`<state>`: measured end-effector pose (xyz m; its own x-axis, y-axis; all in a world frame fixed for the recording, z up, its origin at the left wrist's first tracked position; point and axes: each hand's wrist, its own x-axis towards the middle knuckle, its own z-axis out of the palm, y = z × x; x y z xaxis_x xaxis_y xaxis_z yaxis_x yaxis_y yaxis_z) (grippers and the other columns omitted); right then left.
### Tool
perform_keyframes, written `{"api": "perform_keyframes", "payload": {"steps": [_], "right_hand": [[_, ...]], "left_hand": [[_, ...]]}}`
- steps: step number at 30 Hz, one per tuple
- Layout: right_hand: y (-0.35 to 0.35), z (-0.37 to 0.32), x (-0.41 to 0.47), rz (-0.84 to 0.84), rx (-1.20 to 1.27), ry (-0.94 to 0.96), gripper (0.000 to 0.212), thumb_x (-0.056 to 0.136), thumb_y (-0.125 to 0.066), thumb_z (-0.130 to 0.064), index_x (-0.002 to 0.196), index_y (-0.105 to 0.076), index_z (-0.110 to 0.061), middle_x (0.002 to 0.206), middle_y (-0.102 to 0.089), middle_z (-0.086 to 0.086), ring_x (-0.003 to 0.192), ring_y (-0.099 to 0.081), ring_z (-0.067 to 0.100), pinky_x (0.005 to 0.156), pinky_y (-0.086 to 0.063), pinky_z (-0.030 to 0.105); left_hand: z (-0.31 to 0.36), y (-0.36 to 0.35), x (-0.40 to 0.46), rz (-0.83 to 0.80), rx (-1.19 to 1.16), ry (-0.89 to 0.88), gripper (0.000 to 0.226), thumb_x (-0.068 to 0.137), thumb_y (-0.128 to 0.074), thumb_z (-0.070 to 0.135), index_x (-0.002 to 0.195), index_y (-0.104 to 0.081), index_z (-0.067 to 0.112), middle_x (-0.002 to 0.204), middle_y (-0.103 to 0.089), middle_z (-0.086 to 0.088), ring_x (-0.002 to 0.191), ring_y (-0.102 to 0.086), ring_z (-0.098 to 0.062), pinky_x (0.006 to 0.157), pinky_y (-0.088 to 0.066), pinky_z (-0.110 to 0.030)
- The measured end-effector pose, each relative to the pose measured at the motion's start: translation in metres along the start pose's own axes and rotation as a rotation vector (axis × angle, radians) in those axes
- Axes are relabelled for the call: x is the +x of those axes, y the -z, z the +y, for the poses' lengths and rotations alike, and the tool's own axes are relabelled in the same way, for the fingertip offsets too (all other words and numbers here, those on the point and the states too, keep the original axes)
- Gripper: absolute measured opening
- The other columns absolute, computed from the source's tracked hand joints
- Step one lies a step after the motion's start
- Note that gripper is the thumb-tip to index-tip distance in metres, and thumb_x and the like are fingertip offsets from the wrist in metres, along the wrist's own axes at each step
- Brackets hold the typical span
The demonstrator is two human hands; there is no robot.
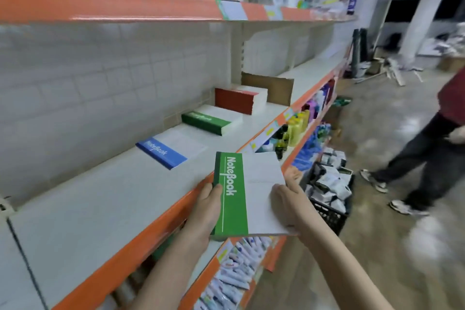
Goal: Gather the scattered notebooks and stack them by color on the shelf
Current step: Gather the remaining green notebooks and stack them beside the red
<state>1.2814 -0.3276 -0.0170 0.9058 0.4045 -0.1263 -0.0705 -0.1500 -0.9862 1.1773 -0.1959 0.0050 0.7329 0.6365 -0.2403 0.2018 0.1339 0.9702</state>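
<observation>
Held the green notebook [234, 196] mid-frame, left hand [206, 206] and right hand [289, 199] both grasping it. Could've slid off the shelf [100, 209] edge if dropped short of the green stack [208, 122].

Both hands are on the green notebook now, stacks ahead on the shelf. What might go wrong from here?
1. The green notebook could land on the nearer blue stack instead of the green stack behind it.
2. Left hand and right hand hold only its edges, so it may slip.
3. A bystander stands close on the right.
</observation>
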Motion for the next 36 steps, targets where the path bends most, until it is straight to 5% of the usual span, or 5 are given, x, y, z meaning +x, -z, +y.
{"api": "perform_keyframes", "payload": {"steps": [8,12,23,29,36], "right_hand": [[0.074,0.008,0.044,0.131,-0.011,-0.012,0.021,0.095,-0.039,-0.005,0.110,-0.048,-0.017,0.089,-0.059,-0.004,0.073,-0.052,0.003,0.052,-0.042,0.012],[0.092,0.001,0.086,0.156,-0.030,-0.010,0.020,0.096,-0.039,-0.006,0.095,-0.050,-0.023,0.082,-0.057,-0.007,0.069,-0.051,0.000,0.042,-0.036,0.005],[0.086,-0.041,0.225,0.047,-0.131,-0.034,0.015,0.093,-0.041,-0.027,0.102,-0.053,-0.025,0.122,-0.054,0.013,0.115,-0.050,0.030,0.102,-0.040,0.047],[0.050,-0.058,0.266,-0.120,-0.078,-0.008,0.012,0.097,-0.040,-0.020,0.094,-0.051,-0.021,0.097,-0.061,0.006,0.084,-0.058,0.020,0.072,-0.044,0.032],[0.002,-0.067,0.304,-0.305,-0.132,0.026,0.013,0.096,-0.041,-0.018,0.097,-0.054,-0.014,0.101,-0.061,0.014,0.088,-0.058,0.027,0.075,-0.047,0.035]], "left_hand": [[0.009,-0.084,0.046,-0.167,0.089,0.026,0.024,0.103,-0.035,0.027,0.114,-0.055,0.020,0.112,-0.063,-0.004,0.091,-0.062,-0.017,0.060,-0.045,-0.021],[0.018,-0.112,0.086,-0.189,0.091,0.005,0.021,0.103,-0.034,0.027,0.104,-0.054,0.022,0.093,-0.064,-0.003,0.078,-0.063,-0.014,0.055,-0.045,-0.023],[0.068,-0.140,0.197,-0.068,0.009,-0.023,0.025,0.102,-0.036,0.023,0.099,-0.057,0.011,0.086,-0.068,-0.006,0.068,-0.064,-0.015,0.050,-0.047,-0.020],[0.079,-0.118,0.227,0.104,-0.044,-0.010,0.023,0.102,-0.037,0.025,0.084,-0.052,0.026,0.086,-0.063,-0.001,0.071,-0.061,-0.012,0.053,-0.043,-0.023],[0.071,-0.082,0.250,0.281,-0.060,0.047,0.045,0.102,-0.038,0.028,0.143,-0.038,0.008,0.135,-0.054,-0.013,0.115,-0.058,-0.029,0.085,-0.050,-0.033]]}}
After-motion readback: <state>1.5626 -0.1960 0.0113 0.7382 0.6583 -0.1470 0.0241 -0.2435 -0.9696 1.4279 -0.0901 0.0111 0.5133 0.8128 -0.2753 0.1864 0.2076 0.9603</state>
